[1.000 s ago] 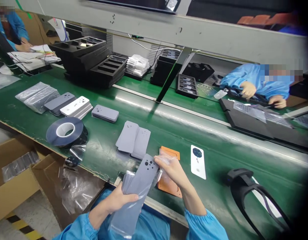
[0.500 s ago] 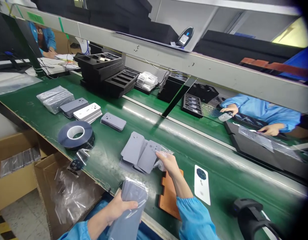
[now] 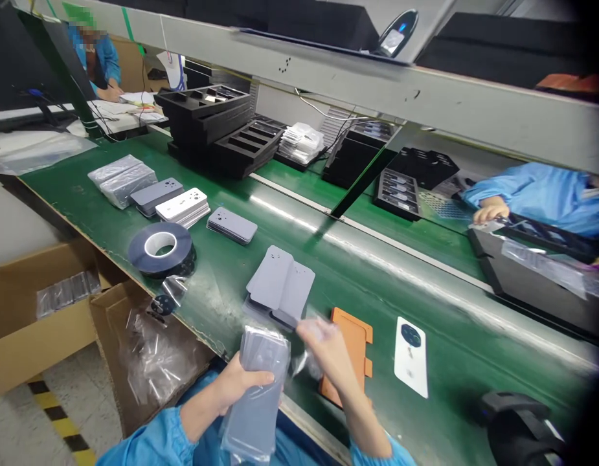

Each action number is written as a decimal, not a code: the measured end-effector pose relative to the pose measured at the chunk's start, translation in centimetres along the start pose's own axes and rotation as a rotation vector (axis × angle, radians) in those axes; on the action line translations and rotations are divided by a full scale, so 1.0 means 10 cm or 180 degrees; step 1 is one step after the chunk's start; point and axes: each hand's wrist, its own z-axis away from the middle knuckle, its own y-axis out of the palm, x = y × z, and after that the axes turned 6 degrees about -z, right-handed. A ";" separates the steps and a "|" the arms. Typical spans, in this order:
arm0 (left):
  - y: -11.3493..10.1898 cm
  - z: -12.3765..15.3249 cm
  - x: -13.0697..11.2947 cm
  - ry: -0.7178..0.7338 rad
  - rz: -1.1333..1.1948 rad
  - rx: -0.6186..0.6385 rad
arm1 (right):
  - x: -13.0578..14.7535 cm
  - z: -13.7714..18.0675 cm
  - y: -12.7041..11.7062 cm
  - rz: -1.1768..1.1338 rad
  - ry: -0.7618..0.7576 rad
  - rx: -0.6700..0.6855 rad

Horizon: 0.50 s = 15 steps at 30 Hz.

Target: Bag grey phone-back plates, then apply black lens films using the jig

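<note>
My left hand (image 3: 238, 388) is wrapped round a stack of grey phone back panels in clear plastic sleeves (image 3: 257, 401), near the table's front edge. Fingers closed and slightly blurred, my right hand (image 3: 328, 353) pinches a crumpled clear plastic sleeve (image 3: 306, 364). It hovers between that stack and an orange fixture plate (image 3: 350, 336). Just beyond my hands, unwrapped grey panels (image 3: 272, 278) lie in two overlapping piles on the green table. Right of the orange plate, a white phone back panel (image 3: 410, 375) with a dark round camera area lies flat.
A tape roll (image 3: 146, 252) sits at the left table edge, above a cardboard box (image 3: 112, 349) of discarded film. Behind it are more panel stacks (image 3: 231, 226) and black trays (image 3: 202, 123). A black scanner-like device (image 3: 520, 421) stands front right. Co-workers' sleeves (image 3: 537, 194) show across the table.
My right hand has drawn back from the right grey pile towards me, with the plastic sleeve in its fingers. My left hand keeps its hold on the stack. The camera view has shifted.
</note>
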 end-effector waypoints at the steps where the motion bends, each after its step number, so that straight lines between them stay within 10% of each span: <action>1: 0.00 -0.01 0.00 -0.0002 -0.0017 -0.0022 | 0.00 0.17 0.07 -0.0145 0.0068 0.0185; 6: 0.03 -0.06 0.05 -0.0038 -0.0182 -0.0381 | -0.11 0.60 0.22 -0.0706 0.0167 0.0741; 15: 0.04 0.01 0.08 -0.0279 -0.0191 -0.0747 | -0.51 0.53 -0.30 -0.1085 -0.0017 -0.0065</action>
